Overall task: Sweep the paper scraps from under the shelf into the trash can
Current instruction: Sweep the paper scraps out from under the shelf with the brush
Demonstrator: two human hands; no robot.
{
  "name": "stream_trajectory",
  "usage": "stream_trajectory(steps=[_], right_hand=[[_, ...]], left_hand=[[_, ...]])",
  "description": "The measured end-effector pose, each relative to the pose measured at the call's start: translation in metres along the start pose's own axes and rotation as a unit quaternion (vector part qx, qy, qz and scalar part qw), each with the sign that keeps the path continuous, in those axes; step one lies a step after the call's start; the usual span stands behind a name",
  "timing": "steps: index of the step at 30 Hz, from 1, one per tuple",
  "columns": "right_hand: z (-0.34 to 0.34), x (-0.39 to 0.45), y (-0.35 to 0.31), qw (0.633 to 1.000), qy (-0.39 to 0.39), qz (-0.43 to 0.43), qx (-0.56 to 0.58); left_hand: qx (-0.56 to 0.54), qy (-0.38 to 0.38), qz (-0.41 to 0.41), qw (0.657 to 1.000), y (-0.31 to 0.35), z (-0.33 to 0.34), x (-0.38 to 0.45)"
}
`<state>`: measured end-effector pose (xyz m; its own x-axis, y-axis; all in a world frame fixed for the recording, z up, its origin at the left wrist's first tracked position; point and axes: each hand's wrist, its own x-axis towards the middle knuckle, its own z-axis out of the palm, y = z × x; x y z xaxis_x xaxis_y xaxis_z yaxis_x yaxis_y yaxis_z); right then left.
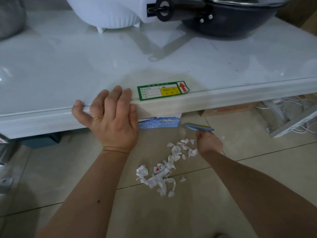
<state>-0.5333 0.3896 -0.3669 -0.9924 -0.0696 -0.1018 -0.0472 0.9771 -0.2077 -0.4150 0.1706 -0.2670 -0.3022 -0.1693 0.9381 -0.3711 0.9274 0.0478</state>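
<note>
White paper scraps (164, 169) lie in a loose heap on the beige tiled floor, just in front of the shelf. My left hand (109, 117) grips the front edge of the white shelf (51, 115), fingers curled over its lip. Low near the floor, my right hand (208, 142) is shut on a small flat blue tool (199, 127), held right of the scraps and at the shelf's lower edge. No trash can is identifiable in view.
On the shelf stand a white appliance (109, 12) and a dark pan (228, 19). A green and yellow label (163, 91) sticks to the shelf edge. Under the shelf sit a blue-white box (160, 121) and a cardboard box (229, 109); white brackets and cables (291, 121) lie at the right.
</note>
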Motion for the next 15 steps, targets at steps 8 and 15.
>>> stream_trajectory(steps=[8, 15], right_hand=[[0.008, 0.005, 0.012, 0.983, -0.091, 0.149, 0.059], [0.023, -0.053, -0.025, 0.992, -0.115, 0.033, 0.045]], left_hand=[[0.002, 0.006, 0.003, 1.0, 0.0, 0.0, 0.0], [-0.005, -0.004, 0.001, 1.0, 0.0, -0.002, 0.001]])
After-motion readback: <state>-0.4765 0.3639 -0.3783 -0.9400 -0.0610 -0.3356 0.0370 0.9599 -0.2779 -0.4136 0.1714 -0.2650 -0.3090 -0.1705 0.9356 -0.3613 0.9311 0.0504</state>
